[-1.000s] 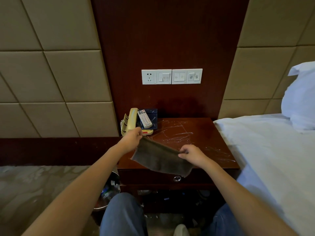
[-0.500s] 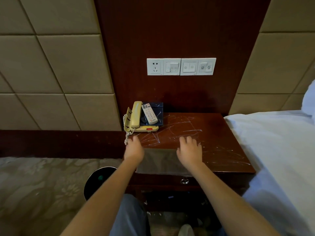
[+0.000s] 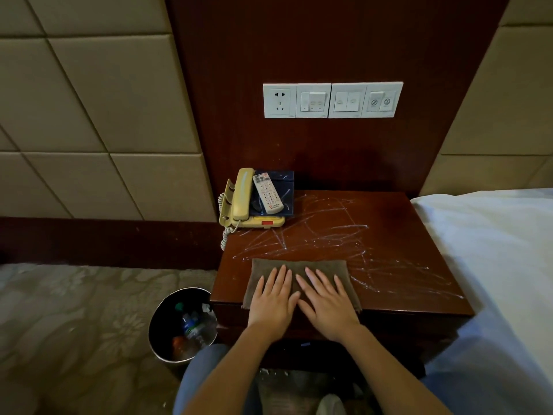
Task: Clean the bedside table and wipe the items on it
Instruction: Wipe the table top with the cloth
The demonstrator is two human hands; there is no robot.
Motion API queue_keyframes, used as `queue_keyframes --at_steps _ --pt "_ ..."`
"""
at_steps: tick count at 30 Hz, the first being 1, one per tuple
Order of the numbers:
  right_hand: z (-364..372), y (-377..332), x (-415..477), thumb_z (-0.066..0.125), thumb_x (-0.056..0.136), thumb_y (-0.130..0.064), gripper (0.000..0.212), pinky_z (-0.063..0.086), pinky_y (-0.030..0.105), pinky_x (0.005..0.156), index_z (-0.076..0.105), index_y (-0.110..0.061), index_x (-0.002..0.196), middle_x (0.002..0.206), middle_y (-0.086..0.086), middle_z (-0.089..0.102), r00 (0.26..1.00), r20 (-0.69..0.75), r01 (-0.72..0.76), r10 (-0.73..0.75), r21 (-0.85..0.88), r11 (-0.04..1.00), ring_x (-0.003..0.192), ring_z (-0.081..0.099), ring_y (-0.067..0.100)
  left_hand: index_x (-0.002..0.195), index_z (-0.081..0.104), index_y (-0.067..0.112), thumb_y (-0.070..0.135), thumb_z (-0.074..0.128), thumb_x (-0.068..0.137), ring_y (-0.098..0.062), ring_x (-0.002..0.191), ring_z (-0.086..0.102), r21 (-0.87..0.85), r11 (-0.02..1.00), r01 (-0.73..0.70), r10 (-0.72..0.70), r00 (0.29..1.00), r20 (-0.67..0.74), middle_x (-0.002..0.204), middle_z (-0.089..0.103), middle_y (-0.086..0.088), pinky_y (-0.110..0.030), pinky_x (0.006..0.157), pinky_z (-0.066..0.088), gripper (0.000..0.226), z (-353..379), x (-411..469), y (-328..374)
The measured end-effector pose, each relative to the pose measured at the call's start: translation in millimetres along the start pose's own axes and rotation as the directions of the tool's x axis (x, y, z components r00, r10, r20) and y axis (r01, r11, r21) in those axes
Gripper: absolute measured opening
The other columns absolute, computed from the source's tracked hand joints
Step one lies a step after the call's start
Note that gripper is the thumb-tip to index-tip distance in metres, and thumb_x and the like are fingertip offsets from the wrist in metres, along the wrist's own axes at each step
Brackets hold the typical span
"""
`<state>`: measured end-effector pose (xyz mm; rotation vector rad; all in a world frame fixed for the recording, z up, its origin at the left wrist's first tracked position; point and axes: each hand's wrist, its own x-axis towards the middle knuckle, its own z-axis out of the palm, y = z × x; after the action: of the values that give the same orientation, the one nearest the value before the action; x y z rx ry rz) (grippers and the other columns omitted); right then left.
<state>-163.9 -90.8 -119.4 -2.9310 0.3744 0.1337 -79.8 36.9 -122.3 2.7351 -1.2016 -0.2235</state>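
Near the front edge of the bedside table we have the brown cloth spread flat, both palms down on it: left hand and right hand side by side, fingers extended and loosely spread, pressing rather than gripping anything. White scribble marks cover the tabletop behind the cloth and toward the table's bed side; the strip in front of the cloth looks clean enough (hard to be sure in this light). Phone sits at the table's back left corner with the remote lying on top of it, both untouched, well apart from the cloth. Our read: the tabletop wipe is just starting. To do it well we'd keep even pressure, push away toward the wall in overlapping passes, work across to the bed side, stop short of the phone cord, then lift the items to wipe under them
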Motion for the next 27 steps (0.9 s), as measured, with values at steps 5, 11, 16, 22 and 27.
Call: queue_keyframes --at_steps 5,11,16,22,27 --pt "1 32 -15 -0.025 0.067 -0.072 0.095 -0.011 0.039 0.113 0.001 -0.037 0.151 0.161 -0.003 -0.007 0.999 -0.026 -0.04 0.04 -0.018 0.999 0.148 -0.008 0.02 0.152 -0.003 0.021 0.061 -0.034 0.061 -0.013 0.146 -0.014 -0.04 0.998 -0.054 0.056 0.997 0.045 0.16 -0.009 0.004 -0.032 0.113 -0.014 0.104 -4 1 31" --pt "-4 106 -61 -0.037 0.055 -0.079 0.107 -0.003 0.042 0.118 -0.003 -0.042 0.15 0.16 -0.006 -0.011 0.98 -0.001 -0.199 0.199 -0.034 0.979 0.148 -0.009 0.021 0.152 -0.006 0.022 0.058 -0.03 0.062 -0.015 0.146 -0.015 -0.021 0.981 -0.193 0.194 0.975 0.106 0.159 -0.013 0.003 -0.035 0.114 -0.013 0.1 10 19 112" --pt "-12 149 -90 -0.045 0.048 -0.074 0.119 0.001 0.039 0.118 0.001 -0.038 0.151 0.161 -0.006 -0.004 0.934 -0.008 -0.358 0.358 -0.031 0.933 0.148 -0.002 0.017 0.152 -0.008 0.022 0.056 -0.017 0.084 -0.016 0.146 -0.016 -0.007 0.963 -0.268 0.265 0.946 0.189 0.159 -0.015 0.002 -0.038 0.115 -0.012 0.076 20 38 163" --pt "-15 139 -85 -0.024 0.074 -0.072 0.089 -0.005 0.042 0.117 -0.009 -0.03 0.151 0.16 -0.002 -0.013 0.913 0.056 -0.404 0.403 -0.007 0.915 0.148 -0.009 0.019 0.151 -0.011 0.02 0.041 0.015 0.103 -0.015 0.146 -0.016 0.071 0.954 -0.291 0.272 0.94 0.204 0.159 -0.017 0.003 -0.037 0.116 -0.011 0.058 23 43 160" --pt "-17 112 -68 0.01 0.101 -0.05 0.057 -0.008 0.045 0.117 -0.01 -0.032 0.151 0.159 -0.001 -0.018 0.91 0.13 -0.398 0.393 0.01 0.917 0.147 -0.014 0.022 0.151 -0.011 0.021 0.043 0.013 0.103 -0.014 0.146 -0.016 0.076 0.957 -0.28 0.26 0.944 0.203 0.159 -0.016 0.004 -0.037 0.117 -0.009 0.058 17 39 130"
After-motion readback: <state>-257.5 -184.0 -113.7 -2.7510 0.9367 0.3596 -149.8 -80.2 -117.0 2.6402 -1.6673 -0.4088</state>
